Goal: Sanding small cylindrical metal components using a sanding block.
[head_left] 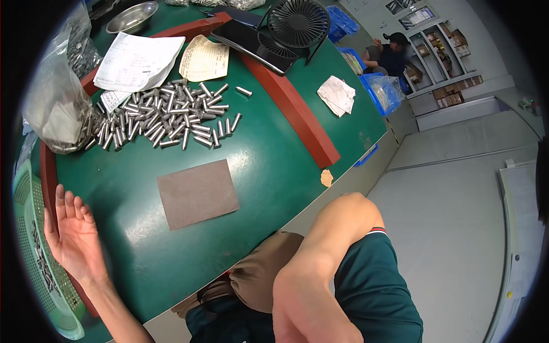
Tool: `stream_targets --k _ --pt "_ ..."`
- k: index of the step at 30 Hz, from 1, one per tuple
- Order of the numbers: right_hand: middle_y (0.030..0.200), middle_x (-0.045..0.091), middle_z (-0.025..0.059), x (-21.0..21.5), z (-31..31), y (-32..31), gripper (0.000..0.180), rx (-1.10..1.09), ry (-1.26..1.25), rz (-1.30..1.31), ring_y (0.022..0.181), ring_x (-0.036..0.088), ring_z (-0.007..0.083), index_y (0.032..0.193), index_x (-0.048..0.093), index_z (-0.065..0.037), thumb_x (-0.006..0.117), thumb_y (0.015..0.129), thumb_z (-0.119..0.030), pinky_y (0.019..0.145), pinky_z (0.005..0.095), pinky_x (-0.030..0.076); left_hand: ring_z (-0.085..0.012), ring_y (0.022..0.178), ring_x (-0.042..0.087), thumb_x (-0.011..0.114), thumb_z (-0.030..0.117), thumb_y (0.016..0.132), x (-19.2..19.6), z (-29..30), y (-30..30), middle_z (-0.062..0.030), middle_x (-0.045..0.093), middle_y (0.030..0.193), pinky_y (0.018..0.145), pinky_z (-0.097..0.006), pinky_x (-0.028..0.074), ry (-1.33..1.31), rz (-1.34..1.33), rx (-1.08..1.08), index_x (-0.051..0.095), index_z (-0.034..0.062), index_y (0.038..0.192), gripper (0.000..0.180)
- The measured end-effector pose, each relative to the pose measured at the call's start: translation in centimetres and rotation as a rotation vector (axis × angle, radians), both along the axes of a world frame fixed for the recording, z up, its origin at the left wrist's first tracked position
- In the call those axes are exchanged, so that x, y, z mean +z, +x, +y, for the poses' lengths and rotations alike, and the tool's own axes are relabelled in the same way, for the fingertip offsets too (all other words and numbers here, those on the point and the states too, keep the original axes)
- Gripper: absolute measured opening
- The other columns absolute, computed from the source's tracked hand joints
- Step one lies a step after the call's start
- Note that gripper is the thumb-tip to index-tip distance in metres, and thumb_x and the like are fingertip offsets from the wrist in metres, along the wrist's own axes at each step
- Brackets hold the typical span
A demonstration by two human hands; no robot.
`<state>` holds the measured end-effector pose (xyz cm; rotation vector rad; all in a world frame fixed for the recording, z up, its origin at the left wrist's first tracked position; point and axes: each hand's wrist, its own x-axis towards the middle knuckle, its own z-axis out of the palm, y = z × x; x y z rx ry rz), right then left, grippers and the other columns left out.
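Observation:
My left hand (75, 235) is palm up at the left side of the green table, its fingers stretched out and holding nothing. It hovers beside a light green perforated basket (27, 188), which has small metal pieces in it. My right arm (326, 246) is bent sharply and runs out at the lower edge; the right hand's fingers do not show. A brown rectangular sheet (198, 194), perhaps sandpaper, lies flat on the table between the arms. Beyond it spreads a heap of silvery headed metal pins (166, 117).
A plastic bag (54, 108) of metal parts leans at the left. Behind the pins lie papers (137, 62), a phone (251, 46) and a black fan (298, 24). Red bars (291, 111) frame the work area. A crumpled cloth (337, 96) lies right. Another person (392, 57) sits far right.

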<state>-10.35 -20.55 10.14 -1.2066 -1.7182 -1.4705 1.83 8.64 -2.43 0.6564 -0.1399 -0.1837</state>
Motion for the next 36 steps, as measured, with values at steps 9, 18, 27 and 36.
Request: stream_targets --k 9,18,27,36 --pt "0.054 0.058 0.0061 0.7 -0.4 -0.1 0.030 0.238 -0.039 0.155 0.054 0.047 0.0143 0.059 0.060 -0.004 0.041 0.078 0.011 0.112 0.0323 0.038 -0.0234 0.105 0.062 0.048 0.026 0.101 0.0 -0.3 0.0 -0.0177 0.061 0.118 0.091 -0.032 0.052 0.050 0.047 0.046 0.043 -0.0075 0.134 0.047" --pt "0.063 0.061 0.0130 0.7 0.1 -1.1 0.030 0.309 0.227 0.407 0.057 0.054 0.0207 0.063 0.059 -0.002 0.043 0.085 0.010 0.097 0.0350 0.049 -0.0238 0.106 0.062 0.047 0.024 0.101 -0.5 0.2 0.1 -0.0178 0.060 0.121 0.091 -0.033 0.052 0.074 0.036 0.043 0.042 -0.0075 0.135 0.047" --pt "0.066 0.061 0.0160 1.6 0.2 -2.9 0.030 0.673 0.320 0.673 0.058 0.056 0.0242 0.062 0.058 0.000 0.045 0.087 0.011 0.089 0.0366 0.054 -0.0243 0.106 0.062 0.046 0.025 0.102 -0.8 0.1 0.1 -0.0182 0.061 0.120 0.092 -0.033 0.052 0.102 0.042 0.030 0.042 -0.0076 0.136 0.047" --pt "0.059 0.053 0.0163 3.9 -2.2 -1.9 0.032 0.858 0.174 1.070 0.055 0.055 0.0283 0.056 0.049 -0.002 0.048 0.085 0.012 0.080 0.0395 0.057 -0.0235 0.106 0.062 0.047 0.025 0.102 -1.1 0.0 0.2 -0.0175 0.061 0.119 0.092 -0.032 0.052 0.110 0.039 0.029 0.042 -0.0075 0.136 0.047"
